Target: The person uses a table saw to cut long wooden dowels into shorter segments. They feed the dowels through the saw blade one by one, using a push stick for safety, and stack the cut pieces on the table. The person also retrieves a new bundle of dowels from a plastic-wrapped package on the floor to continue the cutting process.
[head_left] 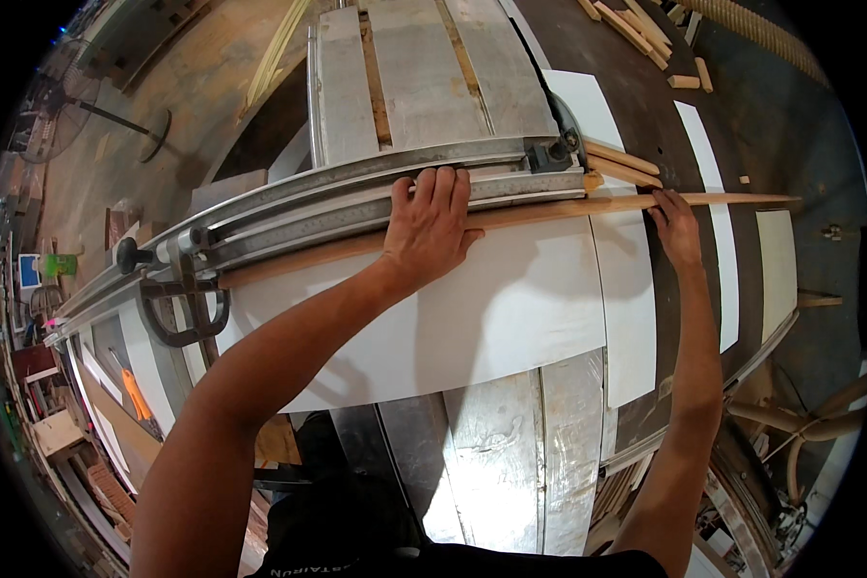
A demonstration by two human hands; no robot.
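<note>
A long, narrow wooden strip (549,209) lies along the near side of a metal saw fence (308,207), across a white panel (511,299). My left hand (424,229) is over the strip near its middle, fingers hooked onto the fence and thumb against the wood. Farther right, my right hand (678,226) pinches the same strip between thumb and fingers. Beyond my right hand the strip runs on to a thin-looking end. Two short wooden pieces (626,162) rest just past the fence's right end. Whether a blade stands there is hidden.
A black clamp handle (185,313) sits at the fence's left. Metal table slabs (496,453) extend toward me. Wood offcuts (631,34) lie at the far right on the dark tabletop (636,106). An orange-handled tool (135,395) and a standing fan (67,101) are at left.
</note>
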